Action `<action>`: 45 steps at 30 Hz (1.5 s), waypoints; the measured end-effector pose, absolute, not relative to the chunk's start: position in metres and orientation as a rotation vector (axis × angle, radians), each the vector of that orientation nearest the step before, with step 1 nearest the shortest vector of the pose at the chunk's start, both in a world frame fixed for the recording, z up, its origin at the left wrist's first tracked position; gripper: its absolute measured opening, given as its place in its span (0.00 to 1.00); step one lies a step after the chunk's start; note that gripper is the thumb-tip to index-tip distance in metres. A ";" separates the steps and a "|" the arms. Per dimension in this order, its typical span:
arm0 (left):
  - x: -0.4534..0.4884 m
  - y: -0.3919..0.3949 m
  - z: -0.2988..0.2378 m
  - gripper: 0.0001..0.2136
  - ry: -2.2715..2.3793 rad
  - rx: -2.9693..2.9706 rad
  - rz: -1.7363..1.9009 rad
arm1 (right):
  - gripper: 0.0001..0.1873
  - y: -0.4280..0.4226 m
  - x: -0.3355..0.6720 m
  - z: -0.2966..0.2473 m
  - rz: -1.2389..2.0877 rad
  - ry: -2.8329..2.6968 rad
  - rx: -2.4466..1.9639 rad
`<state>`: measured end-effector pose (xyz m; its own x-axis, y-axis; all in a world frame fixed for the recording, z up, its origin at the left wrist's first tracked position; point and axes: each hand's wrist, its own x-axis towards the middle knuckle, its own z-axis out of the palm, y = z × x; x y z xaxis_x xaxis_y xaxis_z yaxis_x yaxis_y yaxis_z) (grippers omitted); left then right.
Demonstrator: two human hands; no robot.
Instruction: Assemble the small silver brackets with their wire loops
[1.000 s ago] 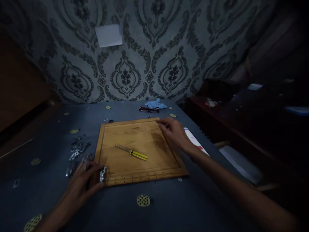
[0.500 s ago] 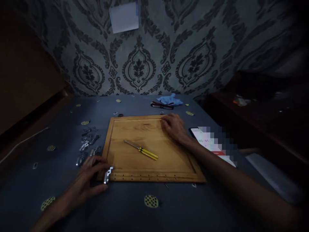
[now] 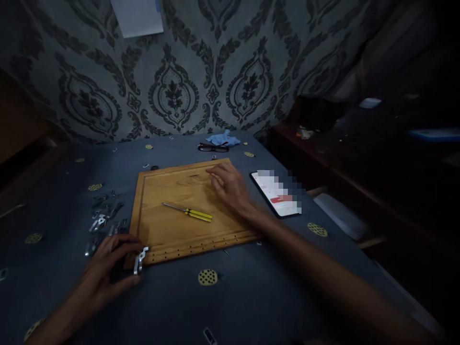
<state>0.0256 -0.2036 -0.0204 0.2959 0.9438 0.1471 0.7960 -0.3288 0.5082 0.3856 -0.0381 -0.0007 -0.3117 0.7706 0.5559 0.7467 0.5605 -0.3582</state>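
A wooden board (image 3: 172,191) with a raised frame lies flat, a row of small holes along its near edge. At its near left corner, a silver metal bracket (image 3: 140,261) is between the thumb and fingertips of my left hand (image 3: 104,268), which closes on its two ends. My right hand (image 3: 230,187) rests at the board's far right part, fingers loosely bent and apart, holding nothing. A yellow-handled screwdriver (image 3: 194,214) lies across the middle of the board, its tip towards the left.
Several metal hinge parts (image 3: 98,223) lie in a loose pile left of the board. A lit phone (image 3: 266,194) is to the right. Eyeglasses (image 3: 213,147) and a blue cloth (image 3: 223,138) lie beyond the board, near the patterned wall (image 3: 172,91).
The view has turned to the right, so the board and other things appear further left. My left hand stays at the bracket. The right index finger is now straighter over the board.
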 end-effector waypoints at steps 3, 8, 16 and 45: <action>0.026 -0.202 -0.020 0.21 1.550 2.245 0.616 | 0.14 -0.078 0.363 0.006 0.064 -2.175 -0.994; 0.029 -0.200 -0.004 0.20 1.464 2.155 0.622 | 0.12 -0.127 0.333 0.006 0.179 -2.225 -0.727; 0.018 -0.194 0.000 0.26 1.283 1.727 0.903 | 0.10 -0.160 0.301 -0.011 0.155 -2.352 -0.598; 0.037 -0.209 0.006 0.22 1.310 2.195 0.604 | 0.22 -0.180 0.291 -0.042 0.102 -2.499 -0.553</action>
<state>0.0374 -0.2090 0.0060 0.4358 0.8928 0.1137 0.6664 -0.4050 0.6260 0.2912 -0.1798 -0.0421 -0.7509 0.4088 0.5187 0.3652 0.9114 -0.1896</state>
